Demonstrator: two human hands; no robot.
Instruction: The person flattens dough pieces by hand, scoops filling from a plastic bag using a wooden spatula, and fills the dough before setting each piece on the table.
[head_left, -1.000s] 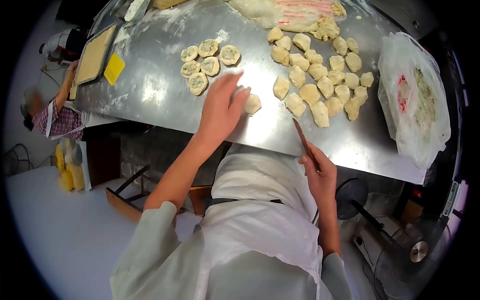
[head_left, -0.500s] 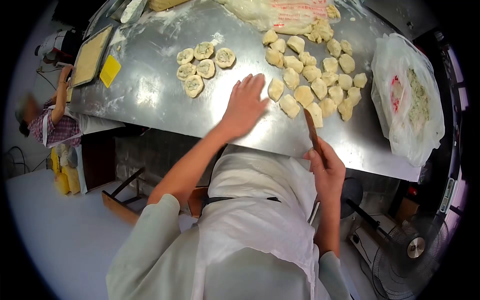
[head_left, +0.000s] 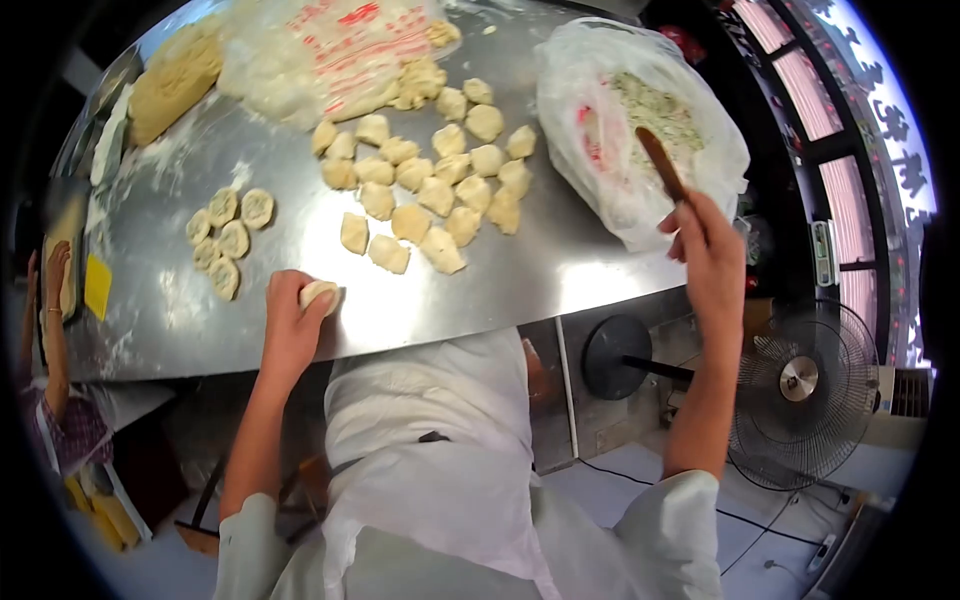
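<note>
Near the table's front edge, my left hand [head_left: 292, 325] is closed around a piece of dough [head_left: 320, 294]. My right hand [head_left: 712, 240] grips a flat brown wooden spatula [head_left: 662, 163], whose tip is over the chopped green-and-white filling [head_left: 655, 110]. That filling sits in an open clear plastic bag [head_left: 625, 215]. I cannot tell whether the spatula touches the filling. Several pale dough pieces [head_left: 412, 222] lie between my hands. A small group of filled dough rounds [head_left: 234, 240], green showing in their tops, is to the left of them.
Floury streaks mark the steel table [head_left: 165, 330]. At the back lie a plastic bag with red print [head_left: 350, 50] and a tan mass [head_left: 178, 80]. A yellow scraper [head_left: 97, 287] is at the left, near another person's arm [head_left: 57, 340]. A fan [head_left: 800, 380] stands at right.
My view has swung to the right. My left hand, flat on the table before, now grips a dough piece. My right hand has carried the spatula from the dough pieces to the filling bag.
</note>
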